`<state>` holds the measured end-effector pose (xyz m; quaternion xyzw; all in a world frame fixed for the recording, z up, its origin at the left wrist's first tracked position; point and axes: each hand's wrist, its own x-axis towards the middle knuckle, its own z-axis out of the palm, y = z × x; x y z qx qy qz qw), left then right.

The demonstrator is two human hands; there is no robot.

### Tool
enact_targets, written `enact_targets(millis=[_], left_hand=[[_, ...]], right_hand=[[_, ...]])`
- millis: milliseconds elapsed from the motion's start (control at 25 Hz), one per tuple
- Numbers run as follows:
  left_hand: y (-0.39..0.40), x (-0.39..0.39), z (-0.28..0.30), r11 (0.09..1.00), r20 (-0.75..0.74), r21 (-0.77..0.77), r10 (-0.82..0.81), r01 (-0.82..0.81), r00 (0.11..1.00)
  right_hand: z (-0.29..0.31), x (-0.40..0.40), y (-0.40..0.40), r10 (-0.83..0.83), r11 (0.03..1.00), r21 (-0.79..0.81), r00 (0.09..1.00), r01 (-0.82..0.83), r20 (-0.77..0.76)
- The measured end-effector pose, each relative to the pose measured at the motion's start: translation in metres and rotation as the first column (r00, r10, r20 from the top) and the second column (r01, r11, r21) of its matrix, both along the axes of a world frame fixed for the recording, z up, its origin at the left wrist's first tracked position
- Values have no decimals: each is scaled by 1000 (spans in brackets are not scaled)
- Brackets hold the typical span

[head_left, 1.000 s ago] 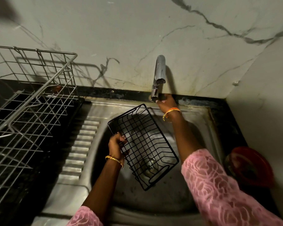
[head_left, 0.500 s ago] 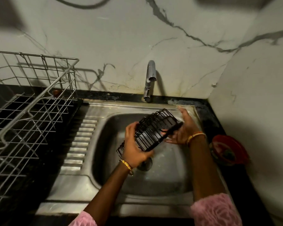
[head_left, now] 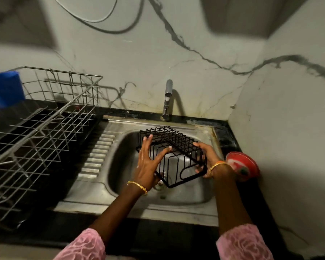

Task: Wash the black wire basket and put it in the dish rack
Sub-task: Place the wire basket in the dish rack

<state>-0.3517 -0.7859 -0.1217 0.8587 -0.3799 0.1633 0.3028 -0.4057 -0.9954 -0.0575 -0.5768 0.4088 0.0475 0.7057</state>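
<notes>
You hold the black wire basket (head_left: 172, 152) over the bowl of the steel sink (head_left: 120, 166), just in front of the tap (head_left: 167, 99). No water shows at the spout, so the rinsing looks finished or paused, and the step in hand seems to be turning and shaking the basket before it goes to the rack.

Your left hand (head_left: 148, 162) lies spread against the basket's near left side, fingers straight and fanned wide, the thumb reaching across a wire; it presses rather than grips. Your right hand (head_left: 206, 156) wraps the basket's right end, fingers curled round the wires, and it carries most of the hold.

The basket is tipped over: its grid base faces up and away toward the wall, and its open mouth faces down and toward you. Its long axis runs from the far left, near the tap, to the near right, slanting across the sink. Its lowest corner hangs above the drain without clearly touching it.

The silver dish rack (head_left: 45, 132) stands on the dark counter to your left, well apart from the basket. The next move likely calls for lifting the basket clear of the sink rim, swinging it left, and lowering it among the rack's wires. A red bowl (head_left: 242, 166) sits on the counter just beside your right wrist.
</notes>
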Motion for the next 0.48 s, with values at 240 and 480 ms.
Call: enact_targets(millis=[240,480], left_hand=[[11,-35,21,743,-862,-429,-167,-514,478],[29,-21,93,846,-966,-256,-208,-467,154]], right_hand=[[-12,-27,23,-114,993,-10,962,120,250],[1,-31,47,-22,991,-118,934,69,357]])
